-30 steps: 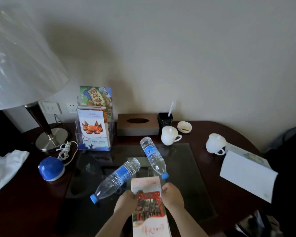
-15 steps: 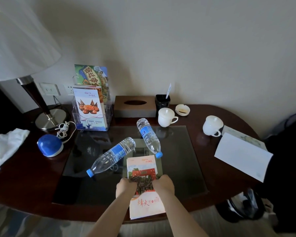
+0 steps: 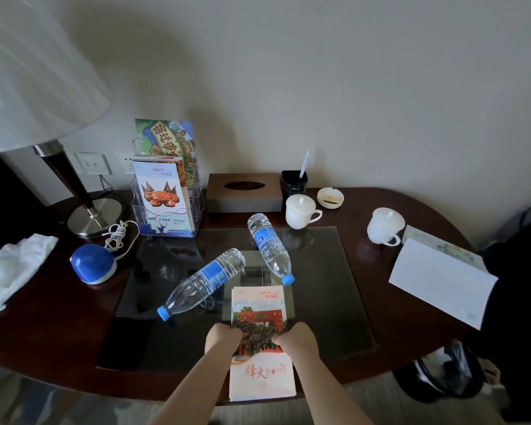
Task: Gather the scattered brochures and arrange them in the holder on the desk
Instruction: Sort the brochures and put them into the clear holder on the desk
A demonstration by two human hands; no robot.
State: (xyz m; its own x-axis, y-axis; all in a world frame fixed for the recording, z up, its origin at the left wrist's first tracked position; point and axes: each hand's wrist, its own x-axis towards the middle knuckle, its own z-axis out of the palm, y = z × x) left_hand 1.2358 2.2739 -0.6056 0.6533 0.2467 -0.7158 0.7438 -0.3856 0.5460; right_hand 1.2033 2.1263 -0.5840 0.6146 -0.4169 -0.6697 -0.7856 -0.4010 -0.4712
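Dark desk (image 3: pixel 380 326), left hand (image 3: pixel 223 338) and right hand (image 3: pixel 295 340) each in a clenched grip on opposite edges of the brochure stack (image 3: pixel 259 342)

The label on the near-left water bottle (image 3: pixel 203 282) read "PURE". The brochure (image 3: pixel 260 342) held in both hands bore large red Chinese characters, "烽火", near its bottom edge. The tall green brochure (image 3: pixel 166 137) at the back of the far-left holder (image 3: pixel 198 207) carried big Chinese characters, too stylised to read with certainty.
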